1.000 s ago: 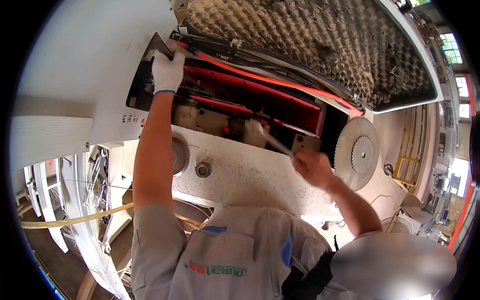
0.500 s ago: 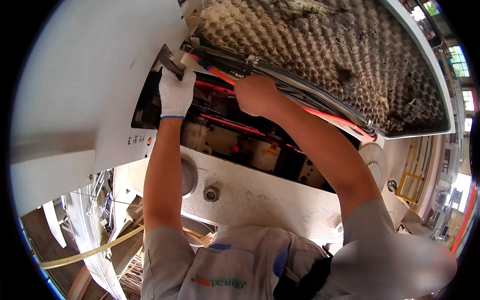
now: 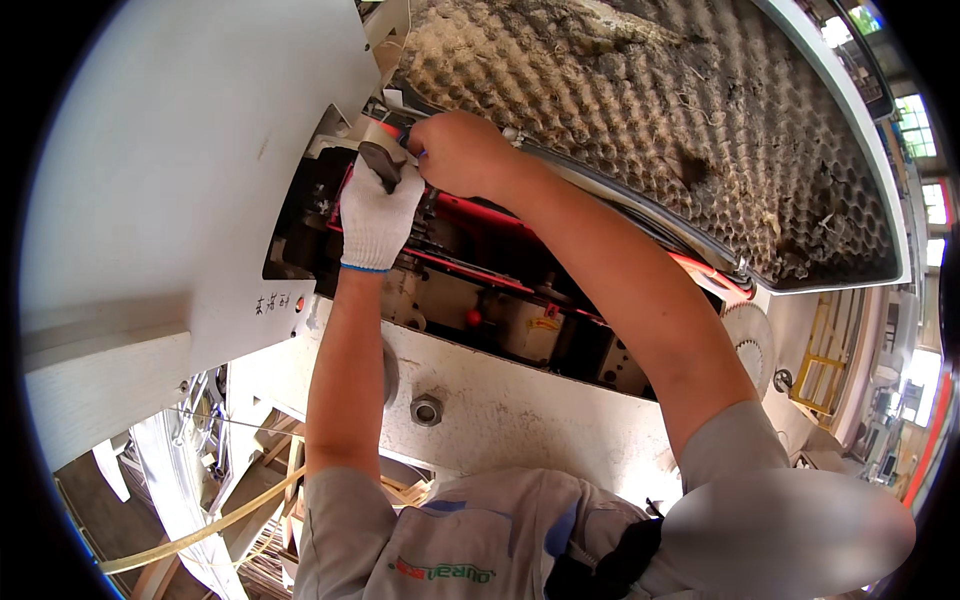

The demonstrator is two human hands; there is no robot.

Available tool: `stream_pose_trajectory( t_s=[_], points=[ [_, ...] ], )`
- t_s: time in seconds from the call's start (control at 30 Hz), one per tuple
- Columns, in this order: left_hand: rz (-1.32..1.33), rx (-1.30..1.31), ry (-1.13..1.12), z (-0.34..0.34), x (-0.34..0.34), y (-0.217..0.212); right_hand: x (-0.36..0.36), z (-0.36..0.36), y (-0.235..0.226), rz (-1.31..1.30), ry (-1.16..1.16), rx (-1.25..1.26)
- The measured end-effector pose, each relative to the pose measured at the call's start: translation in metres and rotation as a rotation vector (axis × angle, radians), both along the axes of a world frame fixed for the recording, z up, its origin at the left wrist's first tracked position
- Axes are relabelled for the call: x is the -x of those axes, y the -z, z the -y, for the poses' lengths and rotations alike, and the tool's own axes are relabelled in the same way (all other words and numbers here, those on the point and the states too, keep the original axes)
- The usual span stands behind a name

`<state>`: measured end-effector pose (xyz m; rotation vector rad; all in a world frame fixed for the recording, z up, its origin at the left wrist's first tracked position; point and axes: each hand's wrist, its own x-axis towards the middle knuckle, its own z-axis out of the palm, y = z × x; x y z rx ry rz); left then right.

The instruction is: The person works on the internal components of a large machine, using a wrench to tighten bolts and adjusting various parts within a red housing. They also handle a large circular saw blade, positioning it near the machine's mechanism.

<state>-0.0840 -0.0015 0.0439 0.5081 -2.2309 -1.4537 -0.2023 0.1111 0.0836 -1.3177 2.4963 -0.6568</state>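
Observation:
My left hand (image 3: 383,215), in a white knit glove with a blue cuff edge, is closed on a dark, flat, blunt-ended metal piece (image 3: 381,163) that sticks up past the fingers. Just beside it, my bare right hand (image 3: 455,152) is curled into a closed grip over the upper edge of the machine opening. A bit of blue shows at its fingertips; what it holds is hidden. A red hose (image 3: 388,130) comes out left of this hand, and more red hose (image 3: 700,270) shows beyond my right forearm. Both hands are above the opening with its red bars (image 3: 470,268).
An open machine cover (image 3: 600,120) lined with dirty, bumpy foam spans the top right. On the left is a large pale panel (image 3: 180,150). Below the opening runs a cream machine body (image 3: 530,405) with a big nut (image 3: 426,410). A toothed disc (image 3: 748,345) stands at the right.
My right hand has moved left along the red hose, close to the left hand. My left hand has shifted slightly right and down, with the metal piece turned in its grip.

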Motion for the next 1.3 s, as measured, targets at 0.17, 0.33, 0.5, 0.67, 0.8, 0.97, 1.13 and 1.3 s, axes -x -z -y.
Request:
stream_pose_trajectory(
  t_s=[0.17, 0.33, 0.5, 0.67, 0.8, 0.97, 1.13, 1.3],
  points=[
    [-0.105, -0.022, -0.004, 0.009, 0.0, 0.007, -0.012, 0.014, 0.007, 0.006, 0.118, 0.153],
    [-0.006, 0.015, 0.043, -0.007, -0.003, -0.005, -0.011, 0.026, 0.024, 0.051, 0.203, 0.248],
    [0.056, -0.058, 0.125, -0.003, -0.002, 0.001, -0.02, 0.022, 0.035, 0.21, 0.192, 0.598],
    [0.156, -0.295, 0.448, 0.026, 0.004, -0.008, -0.019, 0.035, 0.038, 0.114, 0.13, 1.005],
    [0.215, -0.365, 0.562, 0.046, 0.013, -0.001, -0.027, 0.025, 0.026, 0.497, 0.082, 0.872],
    [0.272, -0.28, 0.758, 0.07, 0.022, 0.03, -0.043, 0.003, -0.01, 0.674, -0.081, 0.676],
    [0.134, -0.507, 0.984, 0.038, 0.037, 0.022, -0.051, -0.025, 0.019, 0.544, 0.072, 0.961],
    [0.179, -0.47, 1.032, 0.016, 0.047, 0.029, -0.072, -0.05, 0.013, 0.364, 0.397, 0.867]
  ],
)
